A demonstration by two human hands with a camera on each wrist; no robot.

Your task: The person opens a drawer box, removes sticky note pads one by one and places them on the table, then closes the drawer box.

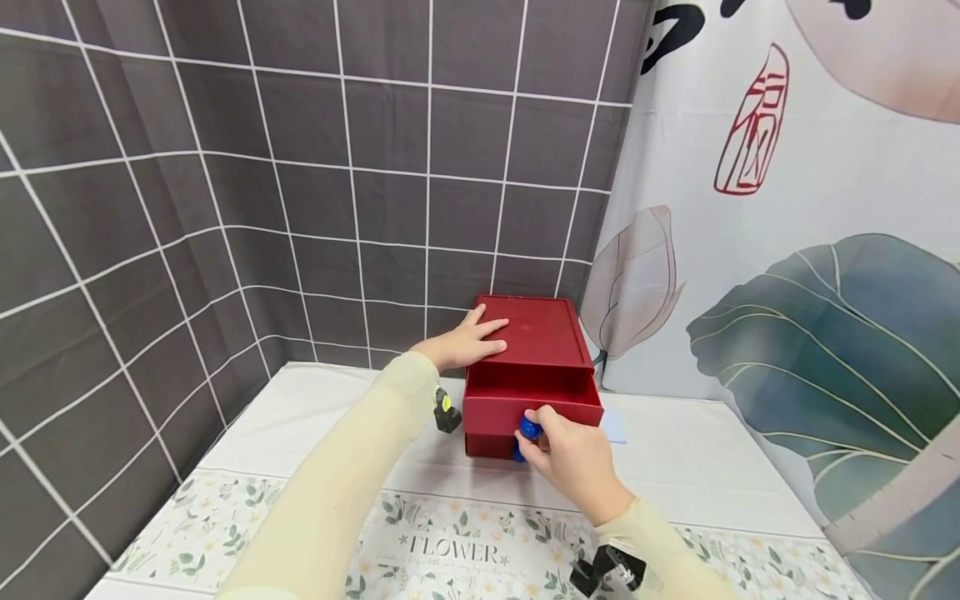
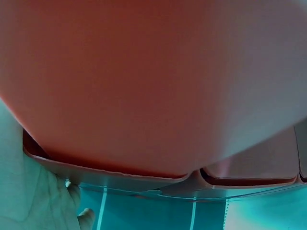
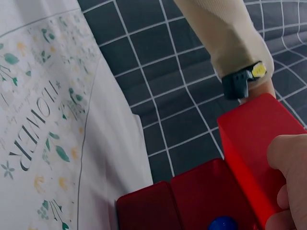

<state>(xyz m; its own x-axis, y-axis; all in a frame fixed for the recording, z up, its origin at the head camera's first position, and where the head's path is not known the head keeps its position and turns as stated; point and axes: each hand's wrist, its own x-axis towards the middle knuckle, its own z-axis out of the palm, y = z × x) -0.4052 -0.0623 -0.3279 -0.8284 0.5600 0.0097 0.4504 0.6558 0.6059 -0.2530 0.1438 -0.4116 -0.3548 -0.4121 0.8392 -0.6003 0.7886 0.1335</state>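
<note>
Blue knob (image 1: 530, 429) in right hand (image 1: 576, 458)

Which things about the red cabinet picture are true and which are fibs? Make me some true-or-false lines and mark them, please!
1. The right grip pinches a blue knob on the upper drawer. True.
2. The upper drawer is shut tight. False: it is pulled open.
3. The left grip rests on top of the red cabinet. True.
4. The big word on the tablecloth is "FRUIT". False: it is "FLOWER".
5. The dark backdrop behind the cabinet has white lines. True.
</note>
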